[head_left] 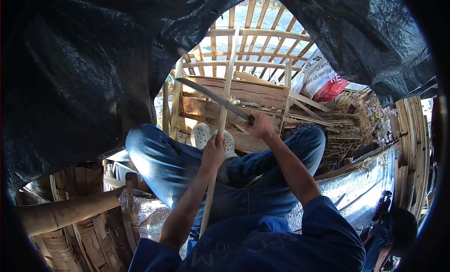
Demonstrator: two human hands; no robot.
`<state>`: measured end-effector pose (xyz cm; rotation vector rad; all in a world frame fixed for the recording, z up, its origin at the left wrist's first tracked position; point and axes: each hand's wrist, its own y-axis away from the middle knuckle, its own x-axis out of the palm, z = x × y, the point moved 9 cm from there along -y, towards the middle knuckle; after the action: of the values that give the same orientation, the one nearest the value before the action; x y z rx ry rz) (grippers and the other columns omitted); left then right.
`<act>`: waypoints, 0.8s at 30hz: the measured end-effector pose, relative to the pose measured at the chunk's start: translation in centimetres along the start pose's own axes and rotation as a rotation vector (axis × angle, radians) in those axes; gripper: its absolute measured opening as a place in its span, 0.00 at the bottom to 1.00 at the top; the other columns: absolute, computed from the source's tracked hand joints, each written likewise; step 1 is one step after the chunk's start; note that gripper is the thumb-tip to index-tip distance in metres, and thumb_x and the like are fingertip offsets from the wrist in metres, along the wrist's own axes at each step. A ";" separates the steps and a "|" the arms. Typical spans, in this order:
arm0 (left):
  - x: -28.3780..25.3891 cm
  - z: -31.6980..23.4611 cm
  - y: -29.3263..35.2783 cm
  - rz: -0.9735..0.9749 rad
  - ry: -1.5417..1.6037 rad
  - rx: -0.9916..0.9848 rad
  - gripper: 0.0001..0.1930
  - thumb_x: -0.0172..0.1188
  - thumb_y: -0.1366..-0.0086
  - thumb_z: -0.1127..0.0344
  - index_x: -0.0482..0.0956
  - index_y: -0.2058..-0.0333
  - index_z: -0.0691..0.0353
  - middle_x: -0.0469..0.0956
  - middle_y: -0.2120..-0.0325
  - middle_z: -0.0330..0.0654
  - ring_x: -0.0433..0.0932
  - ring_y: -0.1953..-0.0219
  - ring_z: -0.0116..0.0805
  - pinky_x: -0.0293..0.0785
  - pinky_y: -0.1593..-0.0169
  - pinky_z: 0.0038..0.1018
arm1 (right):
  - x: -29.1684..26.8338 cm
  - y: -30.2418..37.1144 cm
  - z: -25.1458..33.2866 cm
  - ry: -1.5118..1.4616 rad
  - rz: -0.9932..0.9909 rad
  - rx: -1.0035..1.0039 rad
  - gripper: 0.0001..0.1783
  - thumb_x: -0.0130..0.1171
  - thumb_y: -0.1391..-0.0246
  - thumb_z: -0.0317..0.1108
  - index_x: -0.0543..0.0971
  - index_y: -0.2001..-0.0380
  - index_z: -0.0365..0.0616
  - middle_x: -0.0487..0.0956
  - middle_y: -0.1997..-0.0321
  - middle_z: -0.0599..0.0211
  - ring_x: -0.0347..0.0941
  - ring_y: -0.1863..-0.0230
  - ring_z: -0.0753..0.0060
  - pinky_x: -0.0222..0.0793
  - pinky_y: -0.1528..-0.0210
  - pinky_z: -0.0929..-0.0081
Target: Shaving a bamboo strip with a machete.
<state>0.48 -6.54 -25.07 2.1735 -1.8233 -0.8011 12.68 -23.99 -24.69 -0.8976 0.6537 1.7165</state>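
Note:
My left hand (214,152) is closed around a long, pale bamboo strip (229,79). The strip runs from my lap up between my knees toward the slatted bamboo fence. In my right hand (261,126) is the dark handle of a machete (211,94), its long grey blade pointing to the upper left. The blade crosses the strip above my left hand; whether it touches the strip I cannot tell. Below the blade, white clogs (200,135) show on my feet, partly hidden by the strip and my left hand.
A plank frame (253,91) stands just beyond my feet, before the bamboo fence (267,33). Black plastic sheeting (84,75) hangs at both sides. Right lie a white-and-red sack (323,79), straw and scraps (349,136) and silver foil (365,178). A thick bamboo pole (70,212) is at lower left.

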 end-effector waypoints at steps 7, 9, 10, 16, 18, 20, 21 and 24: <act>0.5 -3.7 1.0 -0.123 -0.460 0.526 0.11 0.44 0.33 0.64 0.69 0.66 0.67 0.75 0.74 0.51 0.77 0.69 0.50 0.71 0.66 0.43 | 1.1 2.3 1.3 0.051 0.136 -0.254 0.13 0.62 0.60 0.39 0.77 0.75 0.41 0.78 0.78 0.54 0.76 0.74 0.51 0.71 0.69 0.61; 0.8 -3.2 0.9 -0.031 -0.261 0.343 0.13 0.43 0.32 0.61 0.69 0.67 0.67 0.75 0.75 0.51 0.77 0.69 0.50 0.70 0.67 0.43 | -1.2 1.4 0.8 0.046 -0.245 -0.312 0.13 0.63 0.61 0.39 0.77 0.75 0.41 0.78 0.78 0.55 0.76 0.75 0.52 0.72 0.70 0.61; 0.9 -2.6 0.3 0.023 -0.180 0.209 0.15 0.43 0.32 0.59 0.69 0.68 0.67 0.74 0.75 0.51 0.77 0.69 0.50 0.70 0.66 0.42 | -1.4 1.1 0.9 0.045 -0.243 -0.310 0.13 0.63 0.61 0.39 0.77 0.75 0.41 0.78 0.78 0.55 0.76 0.75 0.52 0.72 0.70 0.61; 1.5 -1.0 0.5 0.018 -0.127 0.158 0.19 0.41 0.31 0.54 0.70 0.70 0.65 0.72 0.80 0.46 0.74 0.75 0.42 0.69 0.71 0.35 | 0.3 2.9 2.2 0.093 0.060 -0.366 0.12 0.62 0.62 0.40 0.79 0.74 0.44 0.77 0.81 0.57 0.76 0.75 0.52 0.73 0.69 0.59; 1.3 0.2 0.4 0.008 -0.132 0.145 0.19 0.40 0.31 0.55 0.70 0.69 0.66 0.74 0.77 0.51 0.75 0.70 0.52 0.69 0.67 0.41 | 0.2 0.4 0.2 0.094 0.066 -0.164 0.13 0.62 0.61 0.40 0.79 0.73 0.44 0.78 0.80 0.57 0.76 0.74 0.52 0.73 0.68 0.59; 1.5 -0.8 0.2 0.004 -0.142 0.163 0.19 0.40 0.31 0.56 0.70 0.70 0.66 0.74 0.76 0.51 0.75 0.69 0.52 0.68 0.66 0.41 | -0.5 -1.0 -1.2 0.036 0.051 0.077 0.12 0.60 0.59 0.41 0.79 0.72 0.45 0.78 0.77 0.54 0.77 0.71 0.52 0.72 0.67 0.59; 1.5 -1.6 -0.1 0.006 -0.154 0.195 0.19 0.40 0.31 0.56 0.71 0.70 0.66 0.74 0.76 0.51 0.75 0.69 0.52 0.68 0.66 0.41 | -0.6 -0.9 -1.1 0.036 0.051 0.073 0.12 0.60 0.59 0.41 0.79 0.72 0.45 0.78 0.77 0.54 0.77 0.71 0.52 0.72 0.67 0.59; 1.3 -0.3 -0.4 0.002 -0.138 0.226 0.18 0.40 0.31 0.57 0.71 0.69 0.66 0.75 0.75 0.52 0.75 0.69 0.54 0.69 0.65 0.42 | 0.4 1.1 0.5 0.025 0.189 -0.058 0.15 0.61 0.59 0.42 0.78 0.73 0.42 0.78 0.75 0.52 0.76 0.69 0.51 0.71 0.67 0.59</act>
<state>1.10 -7.78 -25.43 2.3016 -2.0739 -0.7970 11.48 -23.72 -24.79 -0.9231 0.7281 1.9035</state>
